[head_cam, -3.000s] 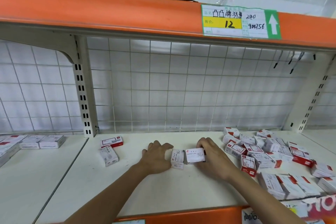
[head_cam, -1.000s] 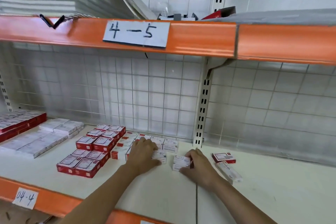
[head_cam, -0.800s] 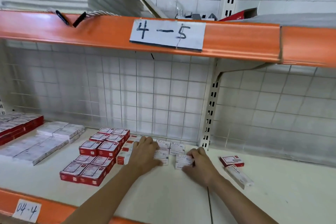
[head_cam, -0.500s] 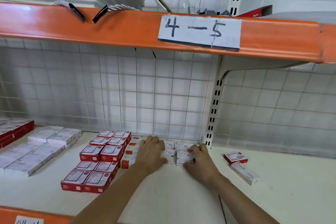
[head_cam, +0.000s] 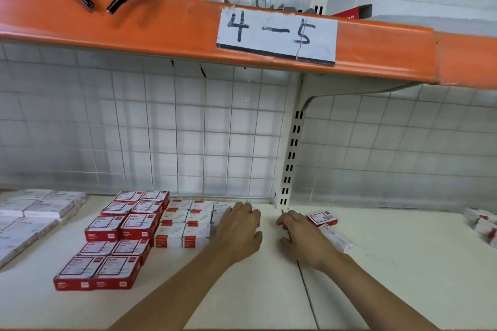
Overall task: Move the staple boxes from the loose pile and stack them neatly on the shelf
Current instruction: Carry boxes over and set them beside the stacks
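Note:
Neat rows of staple boxes lie on the white shelf [head_cam: 242,290]: red-topped ones [head_cam: 118,236] at the left, white ones with red ends [head_cam: 185,223] beside them. My left hand [head_cam: 239,231] rests palm down on the right end of the white row, covering the boxes under it; one white box [head_cam: 220,212] shows at its fingertips. A little to the right, my right hand [head_cam: 301,236] hovers over the bare shelf with loosely curled fingers and holds nothing. Two loose boxes, a red-and-white one [head_cam: 322,218] and a long white one [head_cam: 336,238], lie just right of it.
More loose boxes [head_cam: 484,223] show at the far right edge. Flat grey-white packs [head_cam: 32,215] fill the left. A slotted upright post [head_cam: 290,156] stands behind my hands against the wire grid. The orange beam [head_cam: 134,27] labelled "4-5" hangs low overhead.
Both hands slid two white boxes leftward and back against the white row. My right hand has since come off them and drawn to the right; my left hand stays on the row's end.

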A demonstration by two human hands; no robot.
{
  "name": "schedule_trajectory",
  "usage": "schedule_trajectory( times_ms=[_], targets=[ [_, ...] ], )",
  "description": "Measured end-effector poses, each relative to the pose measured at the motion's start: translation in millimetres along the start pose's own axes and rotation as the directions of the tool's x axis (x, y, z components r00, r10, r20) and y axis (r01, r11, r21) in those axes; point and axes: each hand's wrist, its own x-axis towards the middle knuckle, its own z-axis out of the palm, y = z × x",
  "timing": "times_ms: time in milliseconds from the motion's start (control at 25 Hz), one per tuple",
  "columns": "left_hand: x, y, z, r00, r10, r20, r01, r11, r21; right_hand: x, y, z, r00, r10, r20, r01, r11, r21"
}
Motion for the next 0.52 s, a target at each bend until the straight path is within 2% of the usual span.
schedule_trajectory(
  times_ms=[120,240,320,520],
  targets=[
    [16.3,47.3,7.9,0.993,0.091,0.072,-0.094,0.995,0.032,-33.6,31.4,-20.1,0.999,-0.024,0.034,0.031,0.98,-0.195],
    [31.5,94.8,18.0,0.982,0.156,0.104,-0.158,0.987,0.015,-68.3,67.2,-38.7,0.999,0.025,0.041,-0.011,0.957,-0.291],
    [41.1,130.7,27.6,0.974,0.194,0.121,-0.187,0.98,-0.063,-96.5,97.7,-51.1,0.994,0.107,0.016,-0.097,0.95,-0.296],
    [65.7,227.4,48.2,0.955,0.228,0.189,-0.147,0.919,-0.367,-168.6,190.7,-88.3,0.945,0.317,-0.082,-0.327,0.914,-0.239]
  ],
)
